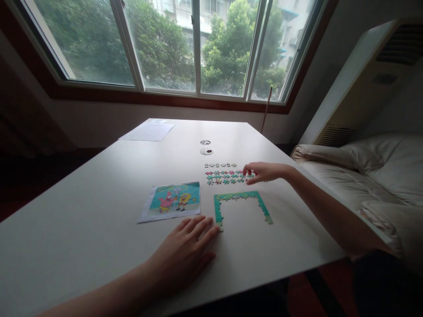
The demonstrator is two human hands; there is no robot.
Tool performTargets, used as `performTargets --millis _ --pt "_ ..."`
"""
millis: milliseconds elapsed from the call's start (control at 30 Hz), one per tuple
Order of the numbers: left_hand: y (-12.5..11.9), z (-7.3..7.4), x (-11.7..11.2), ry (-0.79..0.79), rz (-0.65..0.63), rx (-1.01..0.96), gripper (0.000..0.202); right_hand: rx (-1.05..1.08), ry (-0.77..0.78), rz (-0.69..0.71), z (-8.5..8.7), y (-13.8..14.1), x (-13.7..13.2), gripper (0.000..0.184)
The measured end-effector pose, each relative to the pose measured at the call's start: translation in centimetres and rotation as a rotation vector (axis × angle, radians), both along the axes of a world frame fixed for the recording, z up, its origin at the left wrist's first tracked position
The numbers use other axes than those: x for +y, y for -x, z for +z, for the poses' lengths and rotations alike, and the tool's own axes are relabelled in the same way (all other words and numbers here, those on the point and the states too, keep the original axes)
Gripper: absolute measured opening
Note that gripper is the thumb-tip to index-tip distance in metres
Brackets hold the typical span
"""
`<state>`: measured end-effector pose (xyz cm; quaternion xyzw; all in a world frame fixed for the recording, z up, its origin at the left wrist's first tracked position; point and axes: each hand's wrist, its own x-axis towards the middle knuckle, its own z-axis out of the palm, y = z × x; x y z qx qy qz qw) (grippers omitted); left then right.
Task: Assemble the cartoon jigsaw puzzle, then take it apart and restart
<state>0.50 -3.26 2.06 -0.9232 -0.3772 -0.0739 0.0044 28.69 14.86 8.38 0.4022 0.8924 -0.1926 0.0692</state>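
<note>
My left hand [185,251] lies flat on the white table [99,211], fingers stretched out, its fingertips next to the lower left end of a partly joined green puzzle border [239,200]. My right hand [262,171] reaches to the right end of several rows of loose puzzle pieces [224,176], its fingers curled in a pinch over a piece; what it grips is too small to make out. A cartoon reference picture [172,201] lies left of the border.
A sheet of paper [147,131] lies at the table's far left. Two round cable holes [205,151] sit beyond the pieces. A window spans the back wall. A pale sofa [363,171] stands right of the table.
</note>
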Motion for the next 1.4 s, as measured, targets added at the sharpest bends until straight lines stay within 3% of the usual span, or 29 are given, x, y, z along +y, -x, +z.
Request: performTargets --millis 300,467,667,967,1400 --pt "-0.1 -0.1 0.0 -0.006 -0.001 0.014 0.041 0.089 -0.185 -0.050 -2.1 5.3 6.7 0.023" --pt "0.0 -0.1 -0.1 0.006 0.002 0.021 0.042 0.055 -0.168 -0.061 -2.9 7.1 8.7 0.029" --pt "0.0 -0.2 0.0 0.006 -0.002 0.018 0.042 -0.067 -0.040 -0.088 -2.9 8.6 10.7 0.038" --pt "0.0 -0.1 0.0 0.007 -0.010 0.017 0.042 -0.077 0.074 -0.129 -3.2 8.5 11.3 0.045" --pt "0.1 -0.3 0.1 0.007 -0.005 0.048 0.043 -0.004 0.122 -0.130 -3.2 8.5 11.5 0.036"
